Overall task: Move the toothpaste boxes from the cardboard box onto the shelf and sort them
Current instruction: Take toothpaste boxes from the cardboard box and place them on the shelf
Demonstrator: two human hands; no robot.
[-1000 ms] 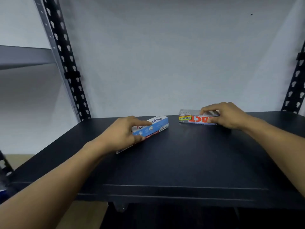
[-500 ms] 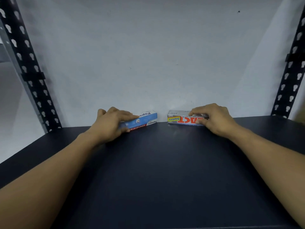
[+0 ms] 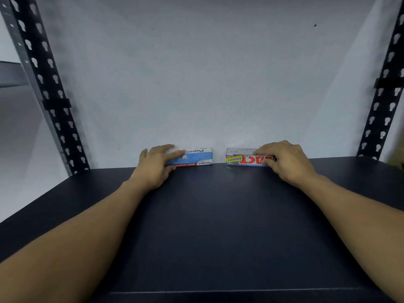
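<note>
Since a second ago: blue Pepsodent box (image 3: 196, 157) and silver Smokers box (image 3: 238, 159) pushed along shelf (image 3: 218, 226) to back wall (image 3: 207, 73), side by side, slightly apart. Still clasped by left hand (image 3: 153, 167) and right hand (image 3: 286, 162) respectively. Placement likely complete; release pending.

The Pepsodent box (image 3: 196, 157) lay on the shelf (image 3: 218, 226) at eleven o'clock, by the wall (image 3: 207, 73). The Smokers box (image 3: 242, 159) lay at one o'clock.

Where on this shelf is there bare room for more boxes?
Bare: the shelf front between the forearms, and both back corners beside the uprights. Crowded: mid-back at the wall, where the left hand holds the blue box and the right hand the silver box.
</note>
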